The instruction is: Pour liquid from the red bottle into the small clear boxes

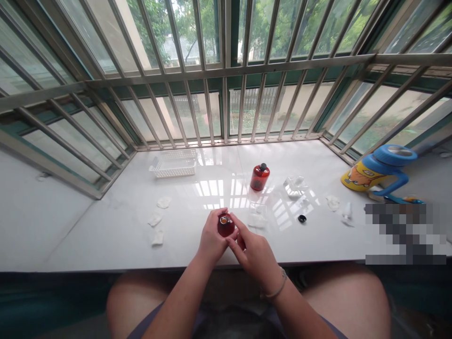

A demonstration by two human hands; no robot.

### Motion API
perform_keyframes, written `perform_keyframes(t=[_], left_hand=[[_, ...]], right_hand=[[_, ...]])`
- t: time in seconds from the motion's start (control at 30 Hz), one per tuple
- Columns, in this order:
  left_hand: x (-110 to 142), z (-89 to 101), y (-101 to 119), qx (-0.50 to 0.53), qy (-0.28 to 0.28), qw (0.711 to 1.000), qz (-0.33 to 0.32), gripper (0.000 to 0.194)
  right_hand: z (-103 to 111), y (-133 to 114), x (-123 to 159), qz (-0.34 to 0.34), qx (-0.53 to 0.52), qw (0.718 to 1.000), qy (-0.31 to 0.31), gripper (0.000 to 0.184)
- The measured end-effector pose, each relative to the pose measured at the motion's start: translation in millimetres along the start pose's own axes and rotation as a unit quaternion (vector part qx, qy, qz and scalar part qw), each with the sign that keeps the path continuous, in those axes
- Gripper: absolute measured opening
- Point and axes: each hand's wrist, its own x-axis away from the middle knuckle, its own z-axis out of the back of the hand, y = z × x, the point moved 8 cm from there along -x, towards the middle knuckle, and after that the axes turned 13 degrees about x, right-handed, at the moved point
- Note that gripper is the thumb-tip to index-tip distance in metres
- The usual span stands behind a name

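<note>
Between my two hands is a red-brown bottle (pixel 226 227) with its mouth uncapped, near the front edge of the white counter. My left hand (pixel 211 235) wraps round its left side. On the other side, my right hand (pixel 252 245) has its fingers closed against the bottle. A black cap (pixel 302 219) lies on the counter to the right. Just right of my hands sits a clear plastic box (pixel 257 215) with white material in it. Farther back stands a second red bottle (pixel 260 177) with its black cap on.
A white perforated basket (pixel 174 167) sits back left, and another clear box (pixel 295 186) back right. White crumpled pieces (pixel 157 238) lie at left, one more (pixel 332 203) at right near a small white tube (pixel 347 211). A blue-yellow flask (pixel 376 169) stands far right. Metal bars (pixel 226 110) line the window.
</note>
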Motion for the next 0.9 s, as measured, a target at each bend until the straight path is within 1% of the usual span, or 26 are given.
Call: perform_keyframes(t=[0.1,0.17,0.23,0.37,0.6,0.9], left_hand=[[0,-0.4,2,-0.014,-0.001,1.0,-0.008,0.06],[-1,-0.5,3,-0.015,0.0,1.0,-0.014,0.06],[0,-0.3,4,-0.012,0.003,1.0,-0.017,0.059],[-1,-0.6,5,-0.012,-0.002,1.0,-0.015,0.059],[-8,-3.9,15,-0.029,-0.016,0.999,0.007,0.049],[-18,-8.6,16,-0.031,-0.018,0.999,0.039,0.049]], right_hand=[[6,4,3,-0.02,-0.016,0.999,0.04,0.073],[7,4,4,-0.023,-0.024,0.998,0.052,0.077],[8,3,4,-0.025,-0.028,0.998,0.056,0.076],[9,2,4,-0.025,-0.031,0.997,0.061,0.065],[3,9,2,-0.052,-0.011,0.998,0.022,0.052],[3,10,2,-0.067,-0.019,0.998,-0.001,0.049]])
